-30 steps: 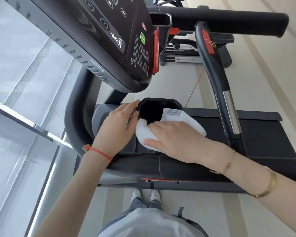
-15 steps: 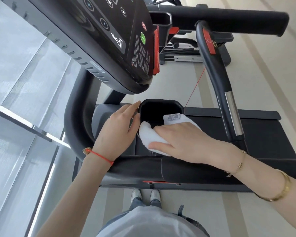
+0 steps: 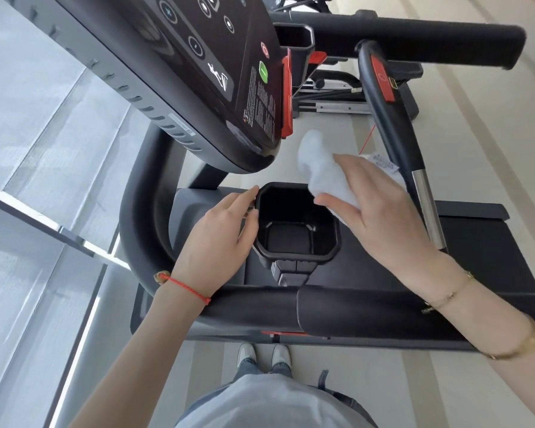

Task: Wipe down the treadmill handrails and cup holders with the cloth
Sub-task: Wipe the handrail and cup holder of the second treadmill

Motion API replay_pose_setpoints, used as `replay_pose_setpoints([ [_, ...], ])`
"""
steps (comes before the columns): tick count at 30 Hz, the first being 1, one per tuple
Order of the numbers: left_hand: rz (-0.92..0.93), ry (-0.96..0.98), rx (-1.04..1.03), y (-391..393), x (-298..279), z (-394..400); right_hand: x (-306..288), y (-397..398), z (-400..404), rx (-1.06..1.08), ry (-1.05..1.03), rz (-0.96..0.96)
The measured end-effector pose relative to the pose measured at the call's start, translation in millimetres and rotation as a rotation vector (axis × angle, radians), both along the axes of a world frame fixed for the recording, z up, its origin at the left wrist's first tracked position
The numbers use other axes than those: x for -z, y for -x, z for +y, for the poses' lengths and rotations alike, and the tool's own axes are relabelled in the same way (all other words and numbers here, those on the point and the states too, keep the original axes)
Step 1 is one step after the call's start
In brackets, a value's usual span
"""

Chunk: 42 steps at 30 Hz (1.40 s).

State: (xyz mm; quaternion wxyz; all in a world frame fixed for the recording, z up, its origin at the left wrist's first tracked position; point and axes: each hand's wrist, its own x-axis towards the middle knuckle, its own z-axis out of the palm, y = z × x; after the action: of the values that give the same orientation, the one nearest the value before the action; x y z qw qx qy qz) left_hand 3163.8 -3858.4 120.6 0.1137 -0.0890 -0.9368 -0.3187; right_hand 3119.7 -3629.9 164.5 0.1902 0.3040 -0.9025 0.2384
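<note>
A black cup holder [image 3: 329, 254] sits below the treadmill console, its inside fully visible and bare. My left hand [image 3: 217, 236] rests against the holder's left rim, thumb and fingers touching its edge. My right hand [image 3: 380, 211] holds a white cloth [image 3: 322, 168] lifted above the holder's far right corner, apart from it; the cloth's tag sticks out to the right. The near black handrail [image 3: 352, 310] runs across under both wrists. A second handrail [image 3: 386, 125] with a red tab and a silver section rises at the right.
The console [image 3: 217, 72] with buttons overhangs the holder from the upper left. The far padded handrail [image 3: 414, 38] crosses the top, with another cup holder [image 3: 294, 38] beside it. A window lies at the left. My feet [image 3: 263, 356] stand on the floor below.
My right hand lifted the cloth out of the cup holder and up toward the far right. The holder's inside is now uncovered. My left hand stayed on the rim.
</note>
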Motion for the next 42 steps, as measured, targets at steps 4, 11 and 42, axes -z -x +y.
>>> replay_pose_setpoints([
  [4, -0.001, -0.003, -0.005, -0.9, -0.1, 0.8, 13.7, 28.8, -17.1, -0.073, -0.238, -0.460],
  [11, -0.015, -0.009, -0.015, -1.1, -1.1, 1.7, 8.3, 57.7, -38.6, -0.135, -0.276, -0.525],
  [42, -0.021, 0.013, -0.032, 0.9, 1.8, 2.4, 13.5, 64.1, -35.1, -0.176, -0.275, -0.633],
])
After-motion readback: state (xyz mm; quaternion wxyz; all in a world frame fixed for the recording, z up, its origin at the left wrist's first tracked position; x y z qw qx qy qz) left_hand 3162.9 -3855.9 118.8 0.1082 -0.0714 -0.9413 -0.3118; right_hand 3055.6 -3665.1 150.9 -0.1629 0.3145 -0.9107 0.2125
